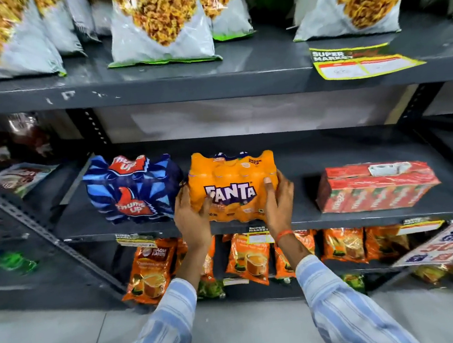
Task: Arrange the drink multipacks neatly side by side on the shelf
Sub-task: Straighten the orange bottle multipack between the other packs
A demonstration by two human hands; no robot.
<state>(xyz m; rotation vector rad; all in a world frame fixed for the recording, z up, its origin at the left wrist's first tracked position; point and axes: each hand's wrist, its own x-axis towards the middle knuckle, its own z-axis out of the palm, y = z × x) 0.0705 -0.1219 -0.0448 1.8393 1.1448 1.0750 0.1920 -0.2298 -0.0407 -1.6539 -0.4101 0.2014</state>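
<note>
An orange Fanta multipack (232, 182) stands on the dark grey middle shelf (302, 213), near its front edge. My left hand (192, 219) clasps its lower left side and my right hand (279, 203) clasps its right side. Right beside it on the left stands a blue Thums Up multipack (132, 191), almost touching it. A red multipack of drink cartons (375, 187) lies farther right on the same shelf, with a wide gap between it and the Fanta pack.
Large snack bags (159, 24) fill the shelf above, which carries a yellow price tag (362, 60). Orange tea packets (248, 258) fill the shelf below. A slanted steel upright (44, 232) borders the shelf on the left, with another rack beyond it.
</note>
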